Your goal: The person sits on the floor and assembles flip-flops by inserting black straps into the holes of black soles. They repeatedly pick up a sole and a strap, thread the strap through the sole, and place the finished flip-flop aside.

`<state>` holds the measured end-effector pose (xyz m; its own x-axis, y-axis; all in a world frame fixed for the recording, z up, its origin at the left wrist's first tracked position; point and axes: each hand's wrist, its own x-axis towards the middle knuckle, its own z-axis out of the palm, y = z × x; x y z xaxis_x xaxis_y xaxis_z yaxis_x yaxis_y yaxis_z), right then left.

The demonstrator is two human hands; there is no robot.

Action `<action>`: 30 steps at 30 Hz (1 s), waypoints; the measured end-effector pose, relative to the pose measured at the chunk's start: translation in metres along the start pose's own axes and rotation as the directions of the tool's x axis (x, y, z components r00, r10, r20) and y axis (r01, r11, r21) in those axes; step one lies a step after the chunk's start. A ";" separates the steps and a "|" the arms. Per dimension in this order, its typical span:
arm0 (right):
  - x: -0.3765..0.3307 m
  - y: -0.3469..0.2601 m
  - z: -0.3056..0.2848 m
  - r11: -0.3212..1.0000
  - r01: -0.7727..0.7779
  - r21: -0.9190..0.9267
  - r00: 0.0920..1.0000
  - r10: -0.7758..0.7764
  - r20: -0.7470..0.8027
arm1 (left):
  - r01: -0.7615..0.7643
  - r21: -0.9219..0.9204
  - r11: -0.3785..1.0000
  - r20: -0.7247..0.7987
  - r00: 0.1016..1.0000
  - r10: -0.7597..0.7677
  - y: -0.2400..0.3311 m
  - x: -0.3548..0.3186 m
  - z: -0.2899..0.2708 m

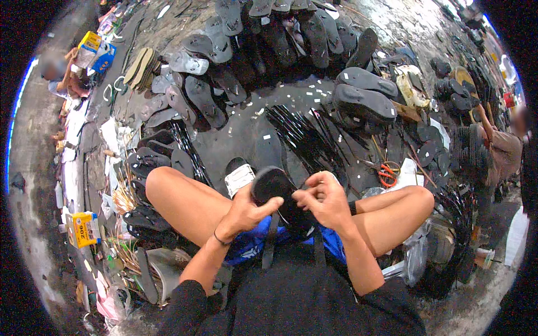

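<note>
The person sits cross-legged; a black sandal sole (273,187) rests over the lap. The left hand (245,214) is closed around its edge. The right hand (326,201) pinches what appears to be a black strap (270,238) at the sole. Finished sandals (364,92) lie piled ahead; loose straps (302,137) remain unfitted, so work is partway.

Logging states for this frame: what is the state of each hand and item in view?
left hand: gripping the black sandal sole
right hand: fingers pinched at the sole's edge
black sandal sole: held up over the lap, tilted
orange-handled scissors: lying on the floor, unheld
sandal pile: loose, spread on floor
</note>
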<state>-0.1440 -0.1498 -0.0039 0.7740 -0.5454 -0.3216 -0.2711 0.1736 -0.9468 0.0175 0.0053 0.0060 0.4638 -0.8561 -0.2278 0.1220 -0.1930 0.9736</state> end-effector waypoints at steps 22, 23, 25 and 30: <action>0.069 -0.029 -0.062 0.741 0.509 -0.438 0.844 -0.529 0.087 | 0.494 -0.675 0.547 0.320 0.865 -0.387 -0.022 -0.023 0.042; 0.073 -0.025 -0.061 0.680 0.560 -0.473 0.804 -0.583 0.116 | 0.406 -0.692 0.597 0.301 0.914 -0.273 -0.017 -0.017 0.041; 0.080 -0.016 -0.055 0.713 0.539 -0.449 0.821 -0.563 0.091 | 0.046 -0.312 0.949 0.017 0.999 -0.043 -0.008 -0.006 0.042; 0.087 0.005 -0.019 0.952 0.259 0.163 0.953 -0.224 -0.205 | 0.125 -0.290 0.949 -0.124 0.978 -0.166 0.000 0.021 0.049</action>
<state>-0.0890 -0.2119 -0.0363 0.6810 -0.7265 -0.0915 0.0360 0.1580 -0.9868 -0.0152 -0.0361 0.0024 0.5423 -0.7459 -0.3868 0.4282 -0.1507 0.8910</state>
